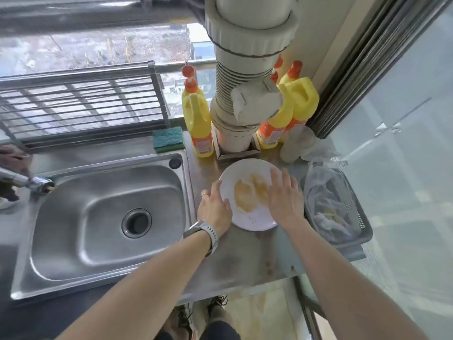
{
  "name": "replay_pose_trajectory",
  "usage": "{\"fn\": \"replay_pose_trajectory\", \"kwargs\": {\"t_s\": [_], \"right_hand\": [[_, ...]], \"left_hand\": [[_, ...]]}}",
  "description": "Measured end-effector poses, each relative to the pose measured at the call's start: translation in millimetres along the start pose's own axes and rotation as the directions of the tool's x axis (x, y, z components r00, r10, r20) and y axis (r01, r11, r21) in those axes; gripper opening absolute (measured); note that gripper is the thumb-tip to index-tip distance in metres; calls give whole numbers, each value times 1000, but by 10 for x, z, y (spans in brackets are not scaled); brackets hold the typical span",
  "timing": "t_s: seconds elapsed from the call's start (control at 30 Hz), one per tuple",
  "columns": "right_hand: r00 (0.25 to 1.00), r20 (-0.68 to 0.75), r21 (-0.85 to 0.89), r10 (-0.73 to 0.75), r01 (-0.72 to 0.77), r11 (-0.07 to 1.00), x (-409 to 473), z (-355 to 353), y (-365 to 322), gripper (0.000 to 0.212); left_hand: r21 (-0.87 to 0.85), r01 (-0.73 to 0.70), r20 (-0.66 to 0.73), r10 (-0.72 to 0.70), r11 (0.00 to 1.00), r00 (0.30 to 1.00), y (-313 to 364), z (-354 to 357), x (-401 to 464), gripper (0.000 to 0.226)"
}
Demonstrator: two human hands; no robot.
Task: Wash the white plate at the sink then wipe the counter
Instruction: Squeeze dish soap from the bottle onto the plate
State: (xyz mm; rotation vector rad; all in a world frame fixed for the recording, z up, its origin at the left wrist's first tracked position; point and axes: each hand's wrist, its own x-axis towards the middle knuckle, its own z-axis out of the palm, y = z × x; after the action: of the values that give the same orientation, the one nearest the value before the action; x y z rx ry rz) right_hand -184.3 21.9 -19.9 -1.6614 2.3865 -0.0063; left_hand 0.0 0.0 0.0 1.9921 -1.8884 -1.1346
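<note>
A white plate (247, 173) smeared with brown sauce lies on the steel counter (235, 256) just right of the sink (107, 212). My left hand (215, 207) grips the plate's left rim, thumb on top and fingers curled at the edge. My right hand (284, 195) lies over the plate's right side with fingers straight and spread, covering that rim. A green sponge (169, 138) rests behind the sink's back right corner. A few brown spots (269, 266) mark the counter near its front edge.
Yellow detergent bottles (198, 119) stand behind the plate on both sides of a thick white pipe (245, 94). A grey basket (343, 212) holding a plastic bag sits at the right. The tap (27, 180) reaches in from the left; a wire rack (81, 104) runs behind the sink.
</note>
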Motion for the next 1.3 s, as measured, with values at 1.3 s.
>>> {"fn": "replay_pose_trajectory", "kwargs": {"t_s": [1.3], "right_hand": [[966, 256, 134, 26, -62, 989, -128, 1431, -3091, 40]], "left_hand": [[-196, 233, -210, -273, 953, 939, -3208, -1539, 679, 54]]}}
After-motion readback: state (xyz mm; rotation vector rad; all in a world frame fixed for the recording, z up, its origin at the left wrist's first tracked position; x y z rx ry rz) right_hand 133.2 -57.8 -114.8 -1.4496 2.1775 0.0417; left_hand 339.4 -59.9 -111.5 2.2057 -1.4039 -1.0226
